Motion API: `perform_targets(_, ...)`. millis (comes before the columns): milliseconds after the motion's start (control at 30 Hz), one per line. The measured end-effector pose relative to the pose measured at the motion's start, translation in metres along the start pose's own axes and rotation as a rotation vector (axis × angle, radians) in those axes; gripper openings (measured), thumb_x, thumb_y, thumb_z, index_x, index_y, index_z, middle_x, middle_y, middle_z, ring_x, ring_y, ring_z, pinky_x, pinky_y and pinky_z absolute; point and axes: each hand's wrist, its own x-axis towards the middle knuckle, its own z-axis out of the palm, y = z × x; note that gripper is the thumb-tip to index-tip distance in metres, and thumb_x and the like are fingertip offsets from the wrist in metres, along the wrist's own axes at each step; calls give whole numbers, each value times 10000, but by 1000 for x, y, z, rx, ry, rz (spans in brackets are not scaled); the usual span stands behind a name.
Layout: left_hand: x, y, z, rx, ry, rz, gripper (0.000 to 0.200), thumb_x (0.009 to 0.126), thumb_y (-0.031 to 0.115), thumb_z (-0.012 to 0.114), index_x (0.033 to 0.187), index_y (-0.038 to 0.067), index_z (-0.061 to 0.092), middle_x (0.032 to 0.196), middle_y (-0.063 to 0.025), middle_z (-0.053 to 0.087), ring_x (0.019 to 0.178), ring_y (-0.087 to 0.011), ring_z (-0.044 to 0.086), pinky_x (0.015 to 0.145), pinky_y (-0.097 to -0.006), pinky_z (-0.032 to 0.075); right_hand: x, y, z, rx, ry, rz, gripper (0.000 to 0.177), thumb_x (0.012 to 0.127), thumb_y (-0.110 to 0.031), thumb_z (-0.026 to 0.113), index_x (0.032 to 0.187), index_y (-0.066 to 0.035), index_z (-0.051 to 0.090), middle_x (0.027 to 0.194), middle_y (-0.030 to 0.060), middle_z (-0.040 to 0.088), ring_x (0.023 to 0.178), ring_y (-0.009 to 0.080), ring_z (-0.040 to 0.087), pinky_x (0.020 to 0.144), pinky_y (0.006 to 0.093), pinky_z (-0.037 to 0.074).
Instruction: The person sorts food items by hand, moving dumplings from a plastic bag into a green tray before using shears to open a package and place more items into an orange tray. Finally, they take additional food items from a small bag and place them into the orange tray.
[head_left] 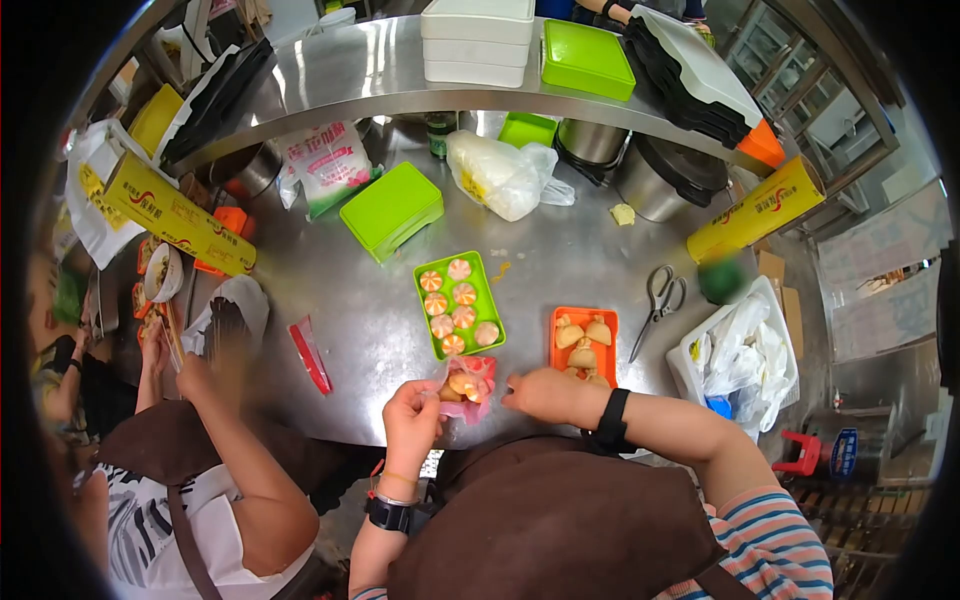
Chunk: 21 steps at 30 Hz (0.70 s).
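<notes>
My left hand [410, 418] pinches the left edge of a small clear plastic bag [480, 372] with pink-red print. Yellowish rounded pieces [462, 385] show inside it. To the bag's right is my right hand [552, 396], its fingers curled together close to the bag's edge; what they hold, if anything, is hidden. Just beyond the bag lies a green tray [486, 283] holding several round orange-and-white striped pieces [437, 303]. An orange tray [612, 345] with several beige rounded pieces [570, 335] sits beyond my right hand, which partly covers its near end.
Scissors [657, 305] and a white bin of plastic bags [745, 345] are at right. A red-and-white packet [310, 355] lies left. A green box [392, 210], white bag [500, 175] and lidded pot [668, 178] stand under the shelf [380, 95]. At left, a co-worker's hand [197, 380] holds sticks.
</notes>
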Motion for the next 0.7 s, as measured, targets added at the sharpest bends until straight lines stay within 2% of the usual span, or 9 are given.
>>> perform_targets(67,-2,1,1,-99,-6,-52,150,906,10,544,1034,13,622,629,-30,606,457,-52,496,409,-209,375,-1,2,0,38,21,-31,247,746,-123,660,985,-91,607,892,127,579,782,339,651,613,441,528)
perform_targets(167,-5,2,5,-105,4,-46,179,905,7,536,1069,10,606,638,-32,606,455,-53,494,409,-206,376,-18,-12,-60,217,151,121,259,775,-94,659,1028,-89,603,943,129,605,805,330,650,637,432,533)
perform_targets(233,-7,0,9,-125,-2,-46,191,905,7,534,1084,9,600,640,-33,607,457,-54,496,409,-207,379,-30,-23,-97,598,452,38,299,805,-92,681,1092,-99,597,1001,117,624,837,322,645,681,414,540)
perform_targets(333,-8,3,14,-143,-32,-31,211,904,4,530,1106,5,589,643,-34,606,457,-55,497,409,-209,383,-23,-49,-125,766,382,-60,314,813,-137,713,1096,-110,580,1035,133,620,926,351,634,746,424,524)
perform_targets(433,-10,7,15,-169,-36,-28,235,903,1,526,1132,-1,582,644,-33,603,452,-58,490,405,-211,385,-3,-53,-106,552,495,-80,352,815,-126,721,1138,-110,583,1078,99,602,891,318,637,719,385,544)
perform_targets(500,-10,6,13,-191,-27,-38,251,904,1,523,1149,-3,581,645,-33,601,447,-59,484,402,-212,385,-5,-49,-107,546,472,-22,388,793,-138,736,1143,-102,573,1087,100,585,897,316,634,704,397,541)
perform_targets(567,-11,2,12,-245,-55,-70,304,906,8,518,1204,-4,571,649,-37,601,439,-56,470,401,-207,383,-8,-48,-111,374,532,185,411,774,-161,744,1139,-93,568,1071,99,577,902,316,633,682,412,532)
perform_targets(600,-11,1,13,-247,-57,-72,304,906,8,518,1204,-4,571,649,-37,601,439,-56,470,401,-207,383,-6,-45,-104,336,590,203,413,759,-161,739,1127,-90,566,1034,103,611,867,320,637,669,421,523)
perform_targets(700,-15,9,13,-274,-91,-91,351,903,6,502,1248,1,567,648,-21,589,464,-46,476,410,-195,381,8,-34,-75,370,462,246,309,771,-127,708,1053,-74,595,910,120,647,809,328,643,666,418,518)
